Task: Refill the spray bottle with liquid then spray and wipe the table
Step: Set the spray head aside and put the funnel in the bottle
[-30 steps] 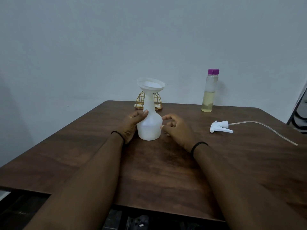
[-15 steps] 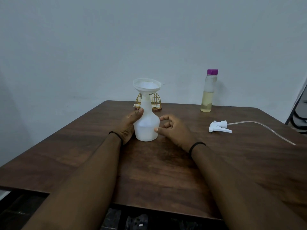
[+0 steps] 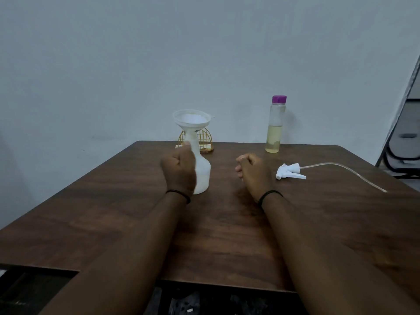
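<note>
My left hand (image 3: 179, 171) is curled around the white spray bottle (image 3: 202, 169); funnel (image 3: 191, 119) on top. It looks light and tippy, so I'd hold its neck. My right hand (image 3: 254, 171) is loosely curled, empty. Past its fingers stands the liquid bottle (image 3: 276, 126).

from my seat at the feed i see a plain pale blue-grey wall (image 3: 136, 64) filling the upper half, bare and evenly lit, a little dimmer toward the left corner. in front of it stands a dark brown wooden table (image 3: 216, 235) with visible grain and a soft sheen. on the far right a slanted grey frame (image 3: 406, 92) leans up the wall, with black curved metal tubing (image 3: 393, 162) below it, perhaps a chair. under the table's near edge the floor (image 3: 193, 303) looks dark and mottled, too dim to make out.
</note>
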